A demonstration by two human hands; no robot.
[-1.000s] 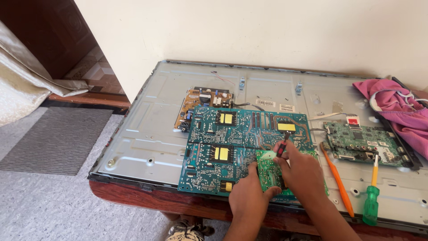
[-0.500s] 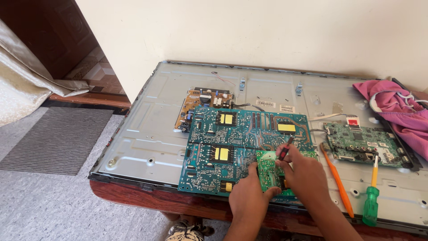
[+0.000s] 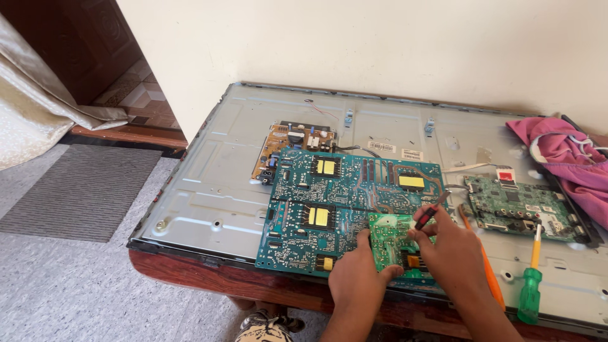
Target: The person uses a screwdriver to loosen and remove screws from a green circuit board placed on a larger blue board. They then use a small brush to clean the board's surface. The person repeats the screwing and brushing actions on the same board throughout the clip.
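Across the wooden table (image 3: 209, 278) lies a large grey metal panel (image 3: 215, 190), the opened back of a flat screen, bearing all other items. Two teal circuit boards (image 3: 354, 183) sit at centre, overlapping a tan board (image 3: 285, 142); a green board (image 3: 513, 202) lies to the right, beside a pink cloth (image 3: 570, 158). A small bright-green board (image 3: 389, 237) rests on the lower teal board. The left hand (image 3: 358, 278) steadies it, fingers (image 3: 364, 239) curled on its left edge. The right hand (image 3: 453, 250) pinches a slim red-and-black tool (image 3: 430, 215), tip at the small board's upper right corner. Compared with half a second earlier, both hands sit almost unchanged; probing appears ongoing. Orange-shafted (image 3: 487, 272) and green-handled (image 3: 531, 294) screwdrivers lie untouched, just right.
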